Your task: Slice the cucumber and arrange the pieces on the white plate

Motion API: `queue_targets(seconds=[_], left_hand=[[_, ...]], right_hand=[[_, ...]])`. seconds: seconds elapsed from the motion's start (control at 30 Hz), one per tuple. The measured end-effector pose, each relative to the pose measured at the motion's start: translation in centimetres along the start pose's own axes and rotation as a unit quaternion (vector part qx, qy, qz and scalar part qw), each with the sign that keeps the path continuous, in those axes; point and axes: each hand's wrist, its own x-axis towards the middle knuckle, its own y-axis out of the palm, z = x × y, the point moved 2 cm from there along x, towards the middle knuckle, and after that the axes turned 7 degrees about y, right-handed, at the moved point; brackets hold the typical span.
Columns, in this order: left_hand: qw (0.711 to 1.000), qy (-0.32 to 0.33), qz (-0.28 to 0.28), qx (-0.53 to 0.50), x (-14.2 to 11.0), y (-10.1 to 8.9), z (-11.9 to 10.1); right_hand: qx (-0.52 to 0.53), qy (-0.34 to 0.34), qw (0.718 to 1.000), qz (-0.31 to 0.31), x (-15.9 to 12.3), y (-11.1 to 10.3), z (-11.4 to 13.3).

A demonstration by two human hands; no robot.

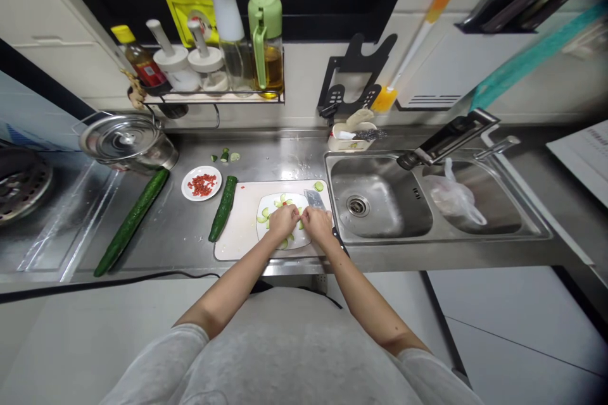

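Both of my hands are over a white plate (299, 242) on the pale cutting board (237, 228). Thin cucumber slices (262, 219) lie in clusters on the plate, with a small red bit near the middle. My left hand (284, 221) and my right hand (316, 223) almost meet, fingertips pinched together; whatever they hold is too small to make out. Partly behind my right hand lies a knife (314, 199). A cut cucumber (223, 209) rests across the board's left edge. Beyond it, a small white dish (185, 192) carries chopped red pieces (202, 184).
A long cucumber (133, 221) lies at left, near a lidded steel pot (128, 139). Cucumber scraps (225, 155) sit behind the board. To the right is a double sink (380, 196) with a faucet (449, 139) and plastic bag (456, 196). Bottles stand on a wall rack (213, 99).
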Motion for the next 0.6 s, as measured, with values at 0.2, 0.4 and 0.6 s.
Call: queue_targets(seconds=[0.2,0.4,0.6], left_hand=[[1.000,0.003,-0.007,0.002,-0.1,0.1,-0.1],[1.000,0.000,-0.005,-0.019,-0.1,-0.2,0.1],[0.999,-0.005,-0.018,-0.034,-0.2,-0.4,0.2]], right_hand=[[0.001,0.009,1.000,0.003,-0.1,-0.1,-0.1],[0.023,0.025,0.999,0.006,-0.2,-0.8,-0.5],[0.032,0.020,0.999,0.005,0.0,-1.2,-0.5]])
